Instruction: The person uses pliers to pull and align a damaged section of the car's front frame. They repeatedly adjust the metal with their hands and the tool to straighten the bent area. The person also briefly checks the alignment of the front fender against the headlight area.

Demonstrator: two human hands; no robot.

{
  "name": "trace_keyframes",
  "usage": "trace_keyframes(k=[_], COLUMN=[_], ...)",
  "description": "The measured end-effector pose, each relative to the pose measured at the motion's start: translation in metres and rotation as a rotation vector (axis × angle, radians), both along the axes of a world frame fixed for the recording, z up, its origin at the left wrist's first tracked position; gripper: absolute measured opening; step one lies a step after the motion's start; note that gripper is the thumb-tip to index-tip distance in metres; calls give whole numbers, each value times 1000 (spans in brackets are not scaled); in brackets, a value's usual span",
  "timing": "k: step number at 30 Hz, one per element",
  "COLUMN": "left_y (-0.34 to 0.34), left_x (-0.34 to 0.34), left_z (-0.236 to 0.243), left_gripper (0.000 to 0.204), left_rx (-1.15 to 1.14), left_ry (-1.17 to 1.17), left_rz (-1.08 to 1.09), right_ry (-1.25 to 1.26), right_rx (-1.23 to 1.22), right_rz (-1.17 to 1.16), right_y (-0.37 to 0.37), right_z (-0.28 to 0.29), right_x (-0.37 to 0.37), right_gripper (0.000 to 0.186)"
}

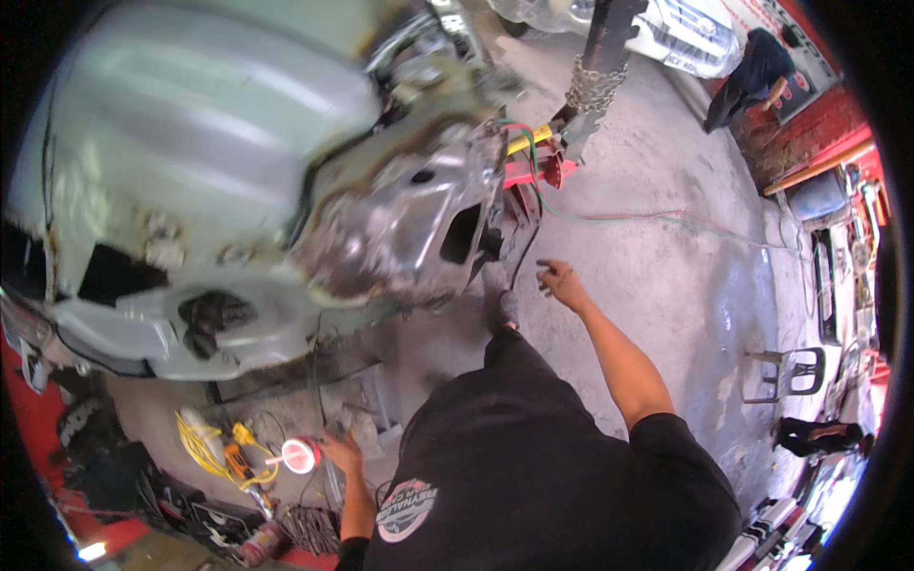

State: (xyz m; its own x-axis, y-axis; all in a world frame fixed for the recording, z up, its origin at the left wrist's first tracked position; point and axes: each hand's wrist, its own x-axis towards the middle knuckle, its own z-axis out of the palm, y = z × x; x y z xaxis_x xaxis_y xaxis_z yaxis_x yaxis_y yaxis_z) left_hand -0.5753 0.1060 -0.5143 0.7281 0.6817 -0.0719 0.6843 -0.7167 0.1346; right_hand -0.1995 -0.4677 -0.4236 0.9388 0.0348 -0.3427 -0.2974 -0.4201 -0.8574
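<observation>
My left hand is low at the left, fingers curled against the side of a red cup with a white round top. What looks like a pale pink straw points left from the cup. My right hand hangs over the concrete floor with nothing in it, its fingers loosely apart. It is nearest to the bare metal end panel of a grey car body, without touching it. Rust-brown and scorched patches mark the metal near its seams and edges.
A dark post wrapped in chain stands beside red equipment. Green and red hoses cross the floor. A yellow cord lies near the cup. Two people and a chair are at the right; a white car stands behind.
</observation>
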Motion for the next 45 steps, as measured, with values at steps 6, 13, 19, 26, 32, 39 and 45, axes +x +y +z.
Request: trace_keyframes(k=[6, 13, 19, 26, 32, 39, 45], left_y=[-17, -165, -157, -128, -127, -142, -158], left_x=[194, 376, 398, 312, 266, 241, 230], left_z=[231, 497, 466, 452, 447, 435, 432], left_gripper=[47, 52, 64, 60, 57, 54, 52], left_rx=[311, 390, 539, 198, 72, 19, -14], left_ry=[-690, -1127, -835, -703, -654, -592, -584], left_rz=[143, -202, -98, 209, 351, 454, 512], right_ry=[-463, -590, -669, -702, -466, -503, -560], right_rx=[34, 88, 23, 52, 336, -270, -598], right_rz=[-151, 22, 125, 382, 537, 886, 1363], right_y=[-23, 37, 73, 99, 147, 198, 238], right_z=[64, 92, 52, 36, -73, -22, -43], right_x=[190, 359, 465, 516, 564, 563, 516], right_gripper=[35, 31, 29, 35, 22, 16, 38])
